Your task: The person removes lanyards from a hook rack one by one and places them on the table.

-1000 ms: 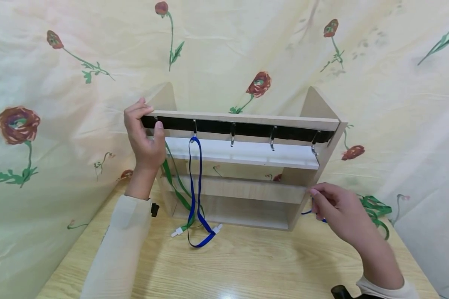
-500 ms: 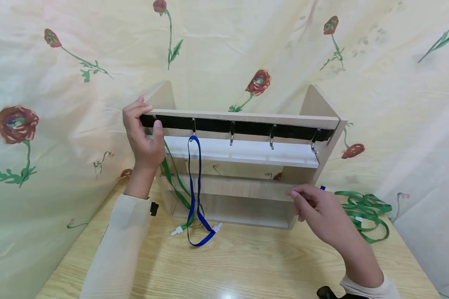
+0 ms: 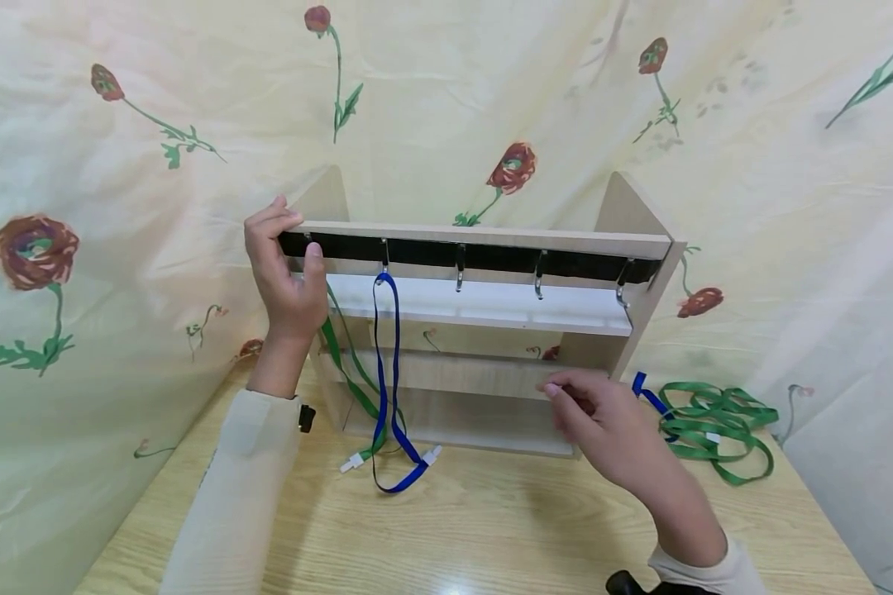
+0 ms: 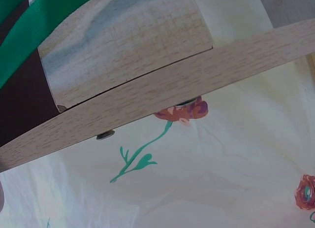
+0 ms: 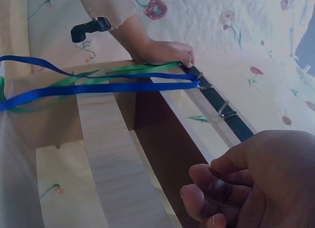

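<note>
My left hand (image 3: 286,273) grips the top left corner of a wooden rack (image 3: 491,376), its thumb in front of the board and its fingers over the top. Along the rack's upper front runs a black strip (image 3: 424,252) with several metal hooks. A blue lanyard (image 3: 397,364) hangs from the second hook from the left, its lower end on the table. Beside it hangs a green lanyard (image 3: 332,339), its upper end hidden behind my left hand. My right hand (image 3: 610,430), fingers loosely curled and holding nothing visible, is in front of the rack's lower right part.
Right of the rack, green lanyards (image 3: 714,413) lie in a loose pile on the wood-grain table (image 3: 446,529), with another blue lanyard (image 3: 651,397) at the pile's left. A flowered cloth (image 3: 432,99) hangs behind and at both sides.
My right hand has moved left from beside the rack's right panel to in front of it, uncovering the blue and green lanyards on the table. The left hand keeps its place.
</note>
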Demonstrator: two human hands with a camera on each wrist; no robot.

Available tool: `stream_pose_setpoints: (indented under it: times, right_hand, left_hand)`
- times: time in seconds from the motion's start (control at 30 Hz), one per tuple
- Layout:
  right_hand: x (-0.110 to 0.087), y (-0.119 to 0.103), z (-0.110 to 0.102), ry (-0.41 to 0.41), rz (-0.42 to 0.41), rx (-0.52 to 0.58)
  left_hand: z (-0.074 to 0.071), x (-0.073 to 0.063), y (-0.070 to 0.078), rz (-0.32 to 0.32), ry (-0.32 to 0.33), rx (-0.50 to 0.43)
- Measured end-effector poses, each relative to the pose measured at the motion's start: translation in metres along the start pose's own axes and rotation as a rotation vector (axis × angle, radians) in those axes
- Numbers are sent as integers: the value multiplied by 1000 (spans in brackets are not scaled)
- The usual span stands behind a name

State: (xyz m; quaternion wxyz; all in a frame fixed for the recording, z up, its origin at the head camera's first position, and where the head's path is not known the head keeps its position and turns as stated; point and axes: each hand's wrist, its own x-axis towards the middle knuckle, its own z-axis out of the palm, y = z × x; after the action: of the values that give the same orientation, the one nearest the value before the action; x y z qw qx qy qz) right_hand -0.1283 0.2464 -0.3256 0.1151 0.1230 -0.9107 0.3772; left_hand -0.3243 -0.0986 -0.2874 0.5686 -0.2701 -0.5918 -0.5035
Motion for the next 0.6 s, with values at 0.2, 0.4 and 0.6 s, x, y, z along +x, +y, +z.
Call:
stream_pose_setpoints:
  times: [0.2,0.4,0.6]
  right_hand:
    - [4,-5,8,-32,-29,64]
    - [7,-11,18,-49,-36,95]
    - [11,-15,29,-78,-43,103]
  left_hand:
    - [-1,0,0,-4,-4,11]
    - [-1,0,0,-6,-5,8]
    - [-1,0,0,-6,-2,4]
